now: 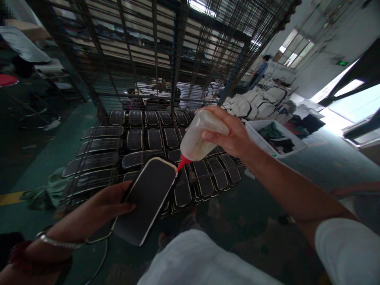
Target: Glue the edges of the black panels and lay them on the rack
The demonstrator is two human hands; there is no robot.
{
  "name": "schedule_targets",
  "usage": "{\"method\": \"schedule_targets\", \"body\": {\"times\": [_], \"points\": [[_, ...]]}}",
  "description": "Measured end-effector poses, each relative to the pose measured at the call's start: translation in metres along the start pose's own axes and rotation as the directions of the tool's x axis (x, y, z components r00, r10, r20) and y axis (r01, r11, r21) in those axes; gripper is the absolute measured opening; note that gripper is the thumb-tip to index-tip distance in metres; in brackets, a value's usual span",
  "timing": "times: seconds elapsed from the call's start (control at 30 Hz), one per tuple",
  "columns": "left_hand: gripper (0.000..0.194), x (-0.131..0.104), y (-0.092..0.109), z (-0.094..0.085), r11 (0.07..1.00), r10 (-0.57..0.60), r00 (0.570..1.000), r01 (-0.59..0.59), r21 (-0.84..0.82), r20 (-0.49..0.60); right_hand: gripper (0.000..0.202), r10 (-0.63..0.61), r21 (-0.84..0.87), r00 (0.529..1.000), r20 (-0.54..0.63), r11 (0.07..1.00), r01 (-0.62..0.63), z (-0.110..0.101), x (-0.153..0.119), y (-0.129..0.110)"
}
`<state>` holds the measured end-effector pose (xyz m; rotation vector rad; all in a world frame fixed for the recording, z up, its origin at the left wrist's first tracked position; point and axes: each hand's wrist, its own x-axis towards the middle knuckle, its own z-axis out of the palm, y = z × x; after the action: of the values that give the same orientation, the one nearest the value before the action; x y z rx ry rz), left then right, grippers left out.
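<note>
My left hand [114,204] grips a dark, flat pad [145,200] with rounded corners and a pale rim, thumb lying on its top face. The pad is tilted in front of me. In my right hand [234,136] is a translucent squeeze bottle [197,136], turned nozzle down, with fingers wrapped round it. Its red nozzle tip [181,163] meets the pad's edge at the upper right corner. Pale yellowish material shows along the pad's upper rim. Behind, several similar dark pads [203,178] lie in rows on a wire rack.
A tall wire rack [175,51] stands ahead. Right of it are piled white pieces [258,101] and a white bin [274,150] with dark cloth. A green cloth [47,192] lies on the floor at left, near a red stool [7,80]. People [260,72] are in the background.
</note>
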<state>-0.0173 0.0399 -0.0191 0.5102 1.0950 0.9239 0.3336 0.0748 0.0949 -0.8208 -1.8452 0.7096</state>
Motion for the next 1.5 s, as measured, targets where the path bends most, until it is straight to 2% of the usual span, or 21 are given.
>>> {"method": "schedule_targets", "body": {"times": [0.07,0.1,0.23,0.3,0.4,0.57,0.93,1.13,1.33,1.5], "points": [[0.057,0.003,-0.001,-0.004,0.981,-0.084,0.990,0.062,0.183,0.111,0.057,0.002,0.020,0.997,-0.081,1.000,-0.001,0.000,-0.004,0.011],[0.051,0.004,-0.001,-0.005,0.966,-0.092,0.983,0.050,0.252,0.159,0.057,-0.001,0.030,0.992,-0.130,1.000,0.005,0.000,-0.006,0.016],[0.037,0.007,-0.001,-0.012,0.942,-0.055,0.929,-0.073,0.329,0.365,0.049,0.036,0.074,0.963,-0.266,0.997,-0.017,0.006,-0.013,0.030],[0.036,0.008,-0.003,-0.013,0.937,-0.052,0.908,-0.099,0.336,0.415,0.048,0.097,0.135,0.947,-0.307,0.989,-0.058,0.010,-0.016,0.033],[0.036,0.008,-0.005,-0.010,0.940,-0.043,0.910,-0.103,0.325,0.413,0.052,0.169,0.221,0.915,-0.367,0.971,-0.091,0.014,-0.018,0.035],[0.039,0.006,-0.009,0.000,0.963,-0.037,0.925,-0.068,0.260,0.378,0.051,0.171,0.213,0.879,-0.446,0.974,-0.082,0.017,-0.022,0.037],[0.040,0.010,-0.017,0.010,0.980,-0.045,0.935,-0.027,0.196,0.351,0.050,0.240,0.210,0.884,-0.402,0.964,-0.166,0.028,-0.045,0.034],[0.043,0.013,-0.020,0.012,0.981,-0.061,0.943,-0.003,0.194,0.326,0.044,0.243,0.174,0.908,-0.342,0.966,-0.193,0.035,-0.061,0.038],[0.038,0.018,-0.021,0.013,0.987,-0.053,0.936,-0.003,0.158,0.348,0.055,0.272,0.107,0.923,-0.273,0.962,-0.252,0.040,-0.077,0.040],[0.043,0.020,-0.021,0.013,0.988,-0.047,0.952,0.000,0.154,0.302,0.059,0.297,0.098,0.925,-0.237,0.955,-0.281,0.045,-0.088,0.040]]}}
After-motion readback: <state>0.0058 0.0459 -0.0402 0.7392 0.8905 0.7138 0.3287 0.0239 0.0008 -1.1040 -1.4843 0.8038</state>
